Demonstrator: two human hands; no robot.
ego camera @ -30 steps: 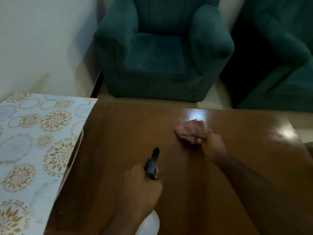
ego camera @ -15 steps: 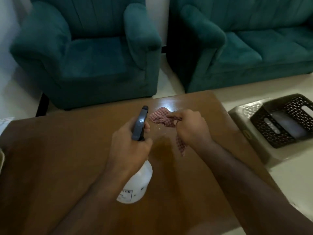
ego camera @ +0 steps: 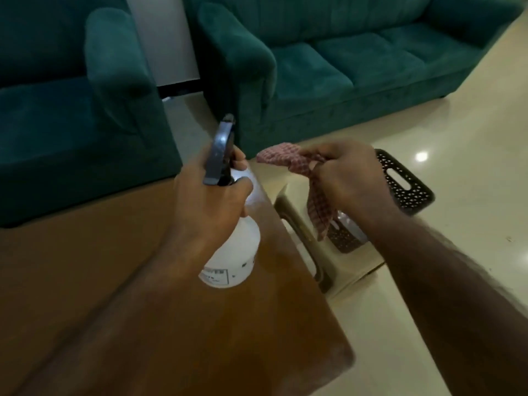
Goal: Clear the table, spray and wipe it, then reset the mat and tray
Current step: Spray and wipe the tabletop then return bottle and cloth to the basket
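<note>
My left hand (ego camera: 208, 201) grips the neck of a white spray bottle (ego camera: 233, 255) with a dark trigger head (ego camera: 221, 151), held above the right end of the brown wooden table (ego camera: 143, 324). My right hand (ego camera: 351, 181) holds a red checked cloth (ego camera: 288, 161) in the air past the table's right edge; one end of the cloth hangs down below the fist. A dark perforated tray (ego camera: 405, 184) sits on a low beige stool (ego camera: 303, 232) to the right of the table, partly hidden behind my right hand and the cloth.
A green armchair (ego camera: 71, 110) stands behind the table on the left and a green sofa (ego camera: 343, 58) behind on the right. Pale tiled floor (ego camera: 457, 167) spreads to the right of the table and stool.
The view has swung right. My right hand lifted the cloth off the table and carried it past the right edge. My left hand with the bottle moved right too.
</note>
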